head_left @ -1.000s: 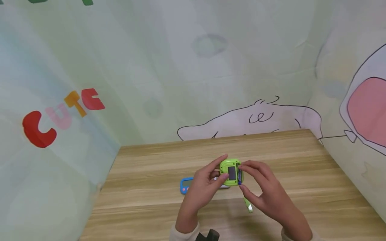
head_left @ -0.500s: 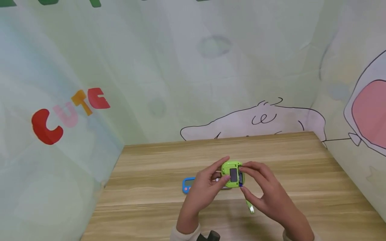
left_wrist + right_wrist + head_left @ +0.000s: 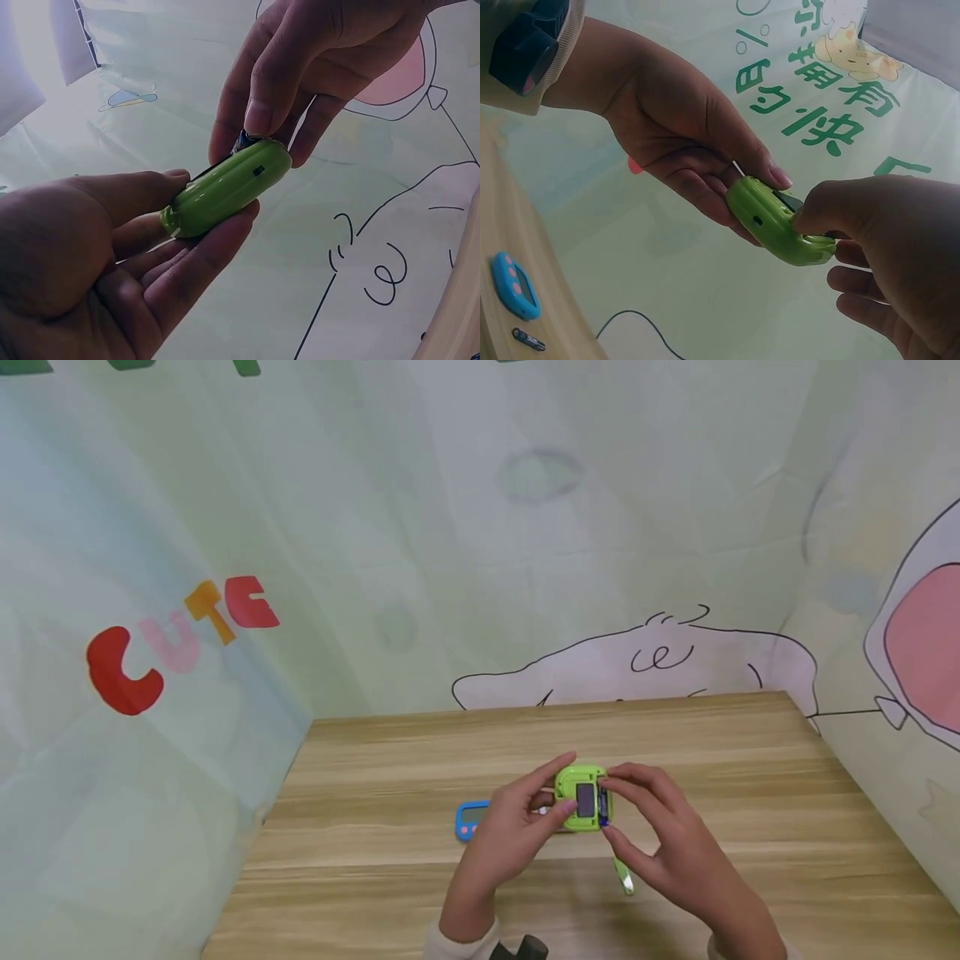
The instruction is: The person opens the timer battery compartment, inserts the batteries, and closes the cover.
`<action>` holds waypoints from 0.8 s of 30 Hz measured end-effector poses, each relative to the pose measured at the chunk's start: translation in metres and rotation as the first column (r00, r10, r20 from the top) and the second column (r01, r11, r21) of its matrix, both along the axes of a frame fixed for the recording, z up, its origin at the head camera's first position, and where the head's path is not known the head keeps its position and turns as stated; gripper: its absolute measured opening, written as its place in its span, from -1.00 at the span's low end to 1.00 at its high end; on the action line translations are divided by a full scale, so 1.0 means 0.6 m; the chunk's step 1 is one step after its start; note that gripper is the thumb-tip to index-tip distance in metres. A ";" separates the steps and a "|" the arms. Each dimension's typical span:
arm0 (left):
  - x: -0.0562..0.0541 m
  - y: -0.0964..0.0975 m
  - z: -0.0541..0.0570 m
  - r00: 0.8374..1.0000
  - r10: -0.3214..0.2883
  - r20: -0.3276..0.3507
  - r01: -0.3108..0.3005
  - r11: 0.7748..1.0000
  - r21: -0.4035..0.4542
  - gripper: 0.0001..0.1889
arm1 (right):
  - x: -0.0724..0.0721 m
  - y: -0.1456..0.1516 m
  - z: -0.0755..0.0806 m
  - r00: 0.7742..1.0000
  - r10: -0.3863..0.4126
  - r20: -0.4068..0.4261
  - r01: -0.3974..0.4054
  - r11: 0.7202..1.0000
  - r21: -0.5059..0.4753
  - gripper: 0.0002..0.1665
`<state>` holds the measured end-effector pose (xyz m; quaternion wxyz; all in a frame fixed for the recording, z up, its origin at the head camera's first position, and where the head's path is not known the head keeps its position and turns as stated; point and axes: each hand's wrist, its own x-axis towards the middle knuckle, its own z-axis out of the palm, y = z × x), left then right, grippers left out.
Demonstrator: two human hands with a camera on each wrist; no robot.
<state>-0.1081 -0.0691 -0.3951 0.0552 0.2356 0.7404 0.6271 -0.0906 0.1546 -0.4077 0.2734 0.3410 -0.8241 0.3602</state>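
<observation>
My left hand grips a green digital timer, its back turned up in the head view and a dark rectangle on it. Along the timer's right side, a slot holds a blue-and-dark battery. With thumb and fingertips, my right hand pinches that battery at its two ends, against the timer's edge. The left wrist view shows the right thumb on the battery at the timer's rim. How deep the battery sits cannot be told. A narrow green strip lies on the table below the hands.
A blue digital timer with a screen and pink buttons lies on the wooden table, partly behind my left hand. Beside it in the right wrist view is a loose battery. Printed cloth walls border the table.
The battery shows less blue and more of its dark side, so it seems to have turned. Both hands keep their hold; the whole head view has shifted slightly.
</observation>
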 end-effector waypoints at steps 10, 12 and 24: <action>0.001 0.002 0.002 1.000 -0.008 0.001 0.008 1.000 0.015 -0.45 | 0.000 0.005 0.001 1.000 0.005 0.026 -0.004 1.000 -0.021 -0.41; 0.001 0.002 0.002 1.000 -0.007 -0.002 0.007 1.000 0.019 -0.45 | 0.000 0.005 0.001 1.000 0.001 0.031 0.000 1.000 -0.023 -0.38; 0.001 0.001 0.003 1.000 -0.012 -0.024 0.012 1.000 0.003 -0.48 | 0.000 0.011 0.002 0.998 -0.016 0.057 0.016 1.000 -0.006 -0.25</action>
